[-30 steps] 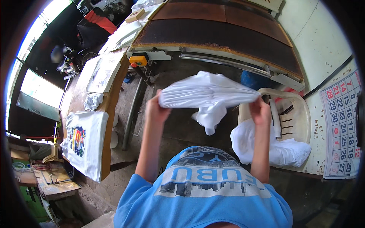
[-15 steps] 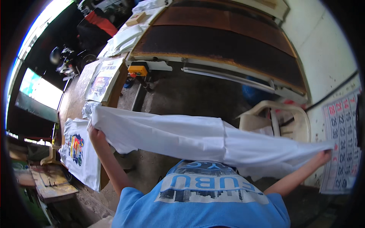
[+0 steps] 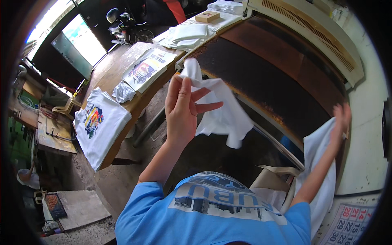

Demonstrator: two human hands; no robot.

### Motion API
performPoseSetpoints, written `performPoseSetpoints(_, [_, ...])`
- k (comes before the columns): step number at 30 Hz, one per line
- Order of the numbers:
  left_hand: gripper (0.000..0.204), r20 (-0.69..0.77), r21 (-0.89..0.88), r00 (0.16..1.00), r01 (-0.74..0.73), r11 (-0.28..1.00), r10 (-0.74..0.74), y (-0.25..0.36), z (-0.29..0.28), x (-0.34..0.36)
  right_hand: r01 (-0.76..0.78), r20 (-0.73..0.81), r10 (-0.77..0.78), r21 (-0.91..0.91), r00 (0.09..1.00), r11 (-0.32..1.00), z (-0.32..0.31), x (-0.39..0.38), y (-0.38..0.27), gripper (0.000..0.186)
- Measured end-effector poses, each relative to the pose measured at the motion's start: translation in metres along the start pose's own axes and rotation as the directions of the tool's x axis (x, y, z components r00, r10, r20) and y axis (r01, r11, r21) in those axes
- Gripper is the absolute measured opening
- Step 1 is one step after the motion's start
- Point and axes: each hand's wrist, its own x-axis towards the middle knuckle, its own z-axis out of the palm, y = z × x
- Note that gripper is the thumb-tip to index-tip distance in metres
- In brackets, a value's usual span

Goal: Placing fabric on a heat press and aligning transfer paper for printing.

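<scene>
In my left hand (image 3: 181, 110), thumb and forefinger pinch a corner of white fabric (image 3: 222, 104), the other fingers stretched out. That piece hangs crumpled and blurred over the gap beside the dark flat bed. My right hand (image 3: 340, 118) is raised at the far right near the wall, its fingers smeared by motion. More white fabric (image 3: 316, 163) hangs down along my right forearm, touching or just behind that hand. I cannot tell whether both white parts are one garment. Left of me, a folded white T-shirt (image 3: 98, 120) with a colourful print lies on the wooden table's near end.
The wooden table (image 3: 116, 67) also bears a printed white shirt (image 3: 149, 69), a crumpled white cloth (image 3: 123, 92), white stacks (image 3: 185, 34) and a small cardboard box (image 3: 207, 16). A dark flat bed (image 3: 269, 69) stands ahead, a plastic chair (image 3: 277, 179) at right, a wall calendar (image 3: 347, 224) lower right.
The white fabric was stretched wide between both hands; now it hangs loosely in separate visible parts. My left hand has come inward and up, my right hand upward. The view has turned.
</scene>
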Motion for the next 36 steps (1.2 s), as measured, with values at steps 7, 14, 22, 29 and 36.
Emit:
performPoseSetpoints(7, [0.018,0.129,0.048,0.958,-0.265,0.963,0.257,0.026,0.045,0.02,0.173,0.836,-0.297,0.244,0.462,0.954,0.23,-0.169,-0.006,0.066])
performPoseSetpoints(14, [0.018,0.349,0.307,0.865,-0.468,0.829,0.359,0.038,-0.017,0.155,-0.534,0.908,-0.16,0.363,0.388,0.764,0.236,-0.081,-0.045,0.016])
performPoseSetpoints(22, [0.04,0.573,0.751,0.799,-0.601,0.275,0.181,-0.11,-0.086,0.386,-0.706,0.634,0.313,0.604,0.707,0.37,0.226,-0.001,0.002,0.051])
performPoseSetpoints(29, [0.025,0.249,0.965,0.888,-0.263,0.017,-0.386,-0.202,-0.185,0.269,-0.814,0.63,0.529,0.524,0.568,0.25,0.171,-0.115,0.1,0.014])
performPoseSetpoints(36, [0.024,0.345,0.928,0.884,-0.373,-0.029,-0.314,-0.214,-0.185,0.253,-0.817,0.13,0.825,-0.12,0.551,0.564,0.222,-0.12,0.063,0.023])
